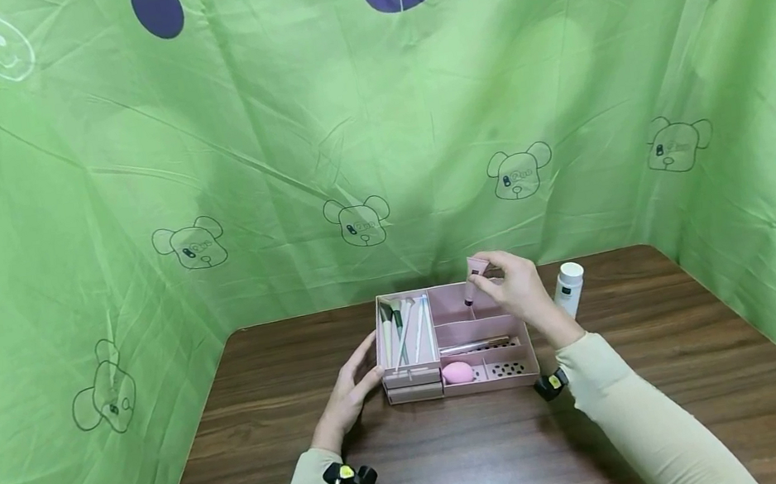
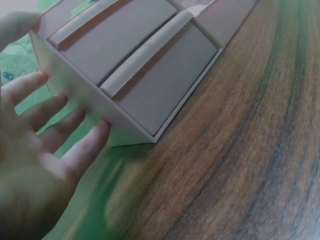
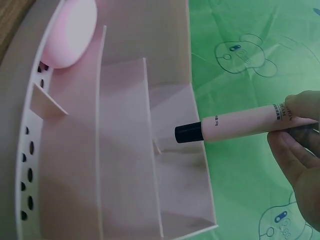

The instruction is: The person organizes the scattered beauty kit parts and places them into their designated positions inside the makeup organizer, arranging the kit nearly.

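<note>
A pink cosmetic organizer stands on the table, with drawers at its left front and divided compartments on its right. My right hand pinches a small pink squeeze tube by its flat end. The tube's black cap points down over the rear compartments, apart from their walls in the head view. Against the organizer's left side wall rest the fairly straight fingers of my left hand, its thumb near the top edge. Several makeup brushes lie in the upper left tray.
A pink makeup sponge sits in the front compartment. Behind it lies a slim metallic pink stick. A white bottle stands right of the organizer, close to my right forearm. Green printed cloth surrounds the wooden table.
</note>
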Action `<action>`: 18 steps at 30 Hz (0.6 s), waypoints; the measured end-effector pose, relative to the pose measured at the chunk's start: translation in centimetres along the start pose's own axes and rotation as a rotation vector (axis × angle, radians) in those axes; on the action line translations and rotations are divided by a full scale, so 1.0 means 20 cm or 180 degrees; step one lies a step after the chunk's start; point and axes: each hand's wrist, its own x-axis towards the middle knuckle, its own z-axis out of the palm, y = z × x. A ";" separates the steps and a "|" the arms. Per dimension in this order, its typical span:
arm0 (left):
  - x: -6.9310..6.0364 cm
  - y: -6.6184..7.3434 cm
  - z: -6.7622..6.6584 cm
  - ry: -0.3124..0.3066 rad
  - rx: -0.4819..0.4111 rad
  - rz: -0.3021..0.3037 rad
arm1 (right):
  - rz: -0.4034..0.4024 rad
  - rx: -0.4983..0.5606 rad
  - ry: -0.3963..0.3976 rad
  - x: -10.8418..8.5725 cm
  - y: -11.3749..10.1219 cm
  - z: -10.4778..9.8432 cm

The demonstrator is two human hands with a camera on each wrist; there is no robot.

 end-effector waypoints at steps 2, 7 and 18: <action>0.00 0.00 0.00 0.0003 -0.0003 0.0003 | 0.0005 0.0046 -0.0053 -0.01 -0.01 0.01; 0.00 0.00 0.00 0.0017 0.0021 0.0023 | 0.0005 0.0126 -0.0161 -0.03 -0.01 0.05; 0.00 0.01 0.00 0.0009 0.0083 0.0034 | 0.0139 0.0197 -0.0307 -0.07 0.04 0.10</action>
